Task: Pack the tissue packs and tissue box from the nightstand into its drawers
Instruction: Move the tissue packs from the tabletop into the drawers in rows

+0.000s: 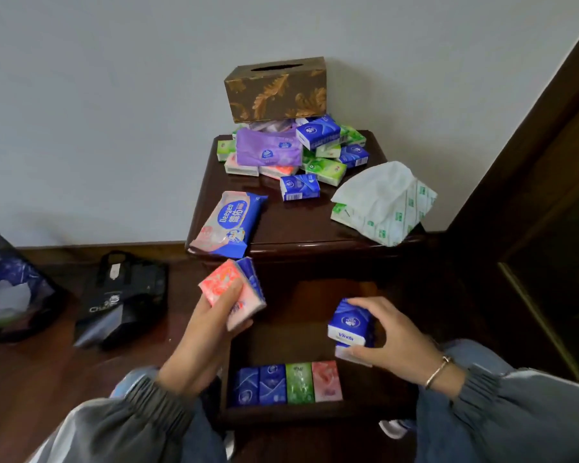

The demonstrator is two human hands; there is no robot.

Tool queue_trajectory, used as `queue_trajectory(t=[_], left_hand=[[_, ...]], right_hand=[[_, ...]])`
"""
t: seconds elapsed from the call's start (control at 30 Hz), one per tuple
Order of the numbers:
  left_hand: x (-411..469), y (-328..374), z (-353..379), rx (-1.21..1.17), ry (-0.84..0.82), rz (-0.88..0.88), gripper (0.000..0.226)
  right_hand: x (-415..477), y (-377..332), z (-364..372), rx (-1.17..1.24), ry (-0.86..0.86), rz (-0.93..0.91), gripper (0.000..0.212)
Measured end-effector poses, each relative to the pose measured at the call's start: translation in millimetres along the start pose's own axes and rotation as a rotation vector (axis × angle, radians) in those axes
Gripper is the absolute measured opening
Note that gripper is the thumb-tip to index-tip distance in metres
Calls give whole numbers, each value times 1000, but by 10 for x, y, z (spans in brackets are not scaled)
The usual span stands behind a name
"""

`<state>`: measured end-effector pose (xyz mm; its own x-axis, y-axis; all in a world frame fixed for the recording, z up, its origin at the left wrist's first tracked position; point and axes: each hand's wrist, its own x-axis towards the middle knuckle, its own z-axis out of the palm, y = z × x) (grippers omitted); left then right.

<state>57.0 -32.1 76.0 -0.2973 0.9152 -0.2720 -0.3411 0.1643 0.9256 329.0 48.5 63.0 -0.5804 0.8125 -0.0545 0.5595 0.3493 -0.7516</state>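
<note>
— Left hand [214,315] status?
— Fingers wrapped round two small packs: pink pack [221,289] with a blue pack [249,274] behind it, held above the left edge of the open drawer [315,414]. Right hand [388,332] clamps a blue Vinda pack [348,324] over the drawer. Something white sits under it, maybe a second pack, can't tell.
— Drawer contents?
— One row of four packs [286,384] along the front wall, on edge: two blue, green, pink. Row takes only the front strip.
— Progress?
— Early, I'd say. Nightstand [301,228] top carries most of the load. Heap of small packs [325,155] at the back, purple pack [268,150] on it, tissue box [274,90] perched on the heap by the wall. Wipes pack [229,225] is at the front-left corner, white-green soft pack [385,203] at front-right.
— Other drawers?
— Only this one shows open. My guess is the box needs its own space.
</note>
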Motion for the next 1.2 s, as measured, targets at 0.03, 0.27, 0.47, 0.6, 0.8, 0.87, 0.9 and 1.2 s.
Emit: queue_trajectory(t=[0.03,0.27,0.47,0.6,0.8,0.87,0.9,1.2], left_hand=[[-62,-181,-28,-4,37,-55,47],[-34,-789,-104,-21,162,-262,40],[92,-892,-157,-7,179,-316,41],[164,-931,-147,-9,167,-318,44],[191,-884,-157,20,147,-337,47],[191,-872,-154,22,156,-342,46],[189,-870,-146,27,156,-346,46],[180,-873,-80,82,137,-359,49]], right_hand=[[-41,115,118,-30,-49,28,74],[173,808,487,-323,-271,148,89],[275,1173,676,-484,-558,201,95],[275,1304,762,-471,-597,235,100],[348,1375,797,-360,-637,405,110],[385,1365,790,-347,-608,486,101],[396,1359,794,-352,-574,526,95],[371,1319,869,-287,-510,669,62]])
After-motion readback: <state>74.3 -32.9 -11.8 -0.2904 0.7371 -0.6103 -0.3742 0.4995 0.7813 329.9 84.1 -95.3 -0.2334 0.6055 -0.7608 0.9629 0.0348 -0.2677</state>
